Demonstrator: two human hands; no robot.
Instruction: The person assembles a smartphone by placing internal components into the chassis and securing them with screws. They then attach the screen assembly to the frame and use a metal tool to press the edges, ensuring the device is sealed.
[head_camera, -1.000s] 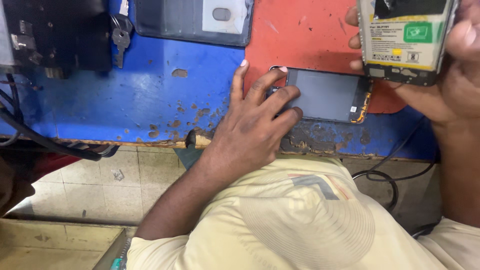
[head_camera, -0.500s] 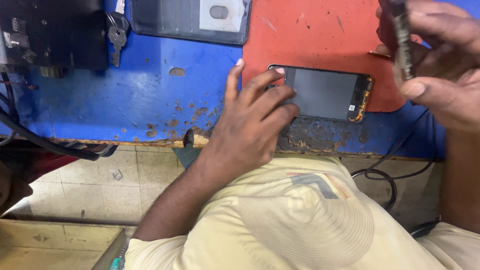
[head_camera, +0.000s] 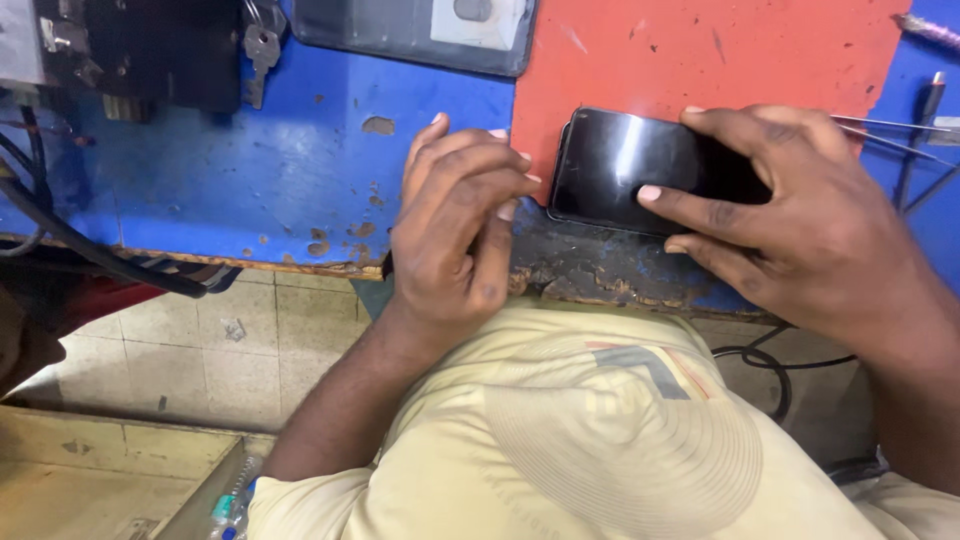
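A black smartphone (head_camera: 620, 165) lies flat, glossy side up, on the red mat (head_camera: 700, 55) at the front of the blue workbench (head_camera: 230, 170). My right hand (head_camera: 800, 220) lies over its right half, the fingers pressing down on it and the thumb along its near edge. My left hand (head_camera: 455, 225) rests on the bench edge just left of the phone, fingers curled, holding nothing; its fingertips come close to the phone's left edge.
A dark tray or panel (head_camera: 410, 30) lies at the back of the bench, with keys (head_camera: 258, 50) and a black device (head_camera: 120, 50) at the back left. Metal tweezers (head_camera: 890, 130) lie at the right. Cables (head_camera: 100, 260) hang off the bench's front edge over a tiled floor.
My right hand has brought the phone part it held in the air down onto the phone on the mat. My left hand has slid off the phone to its left.
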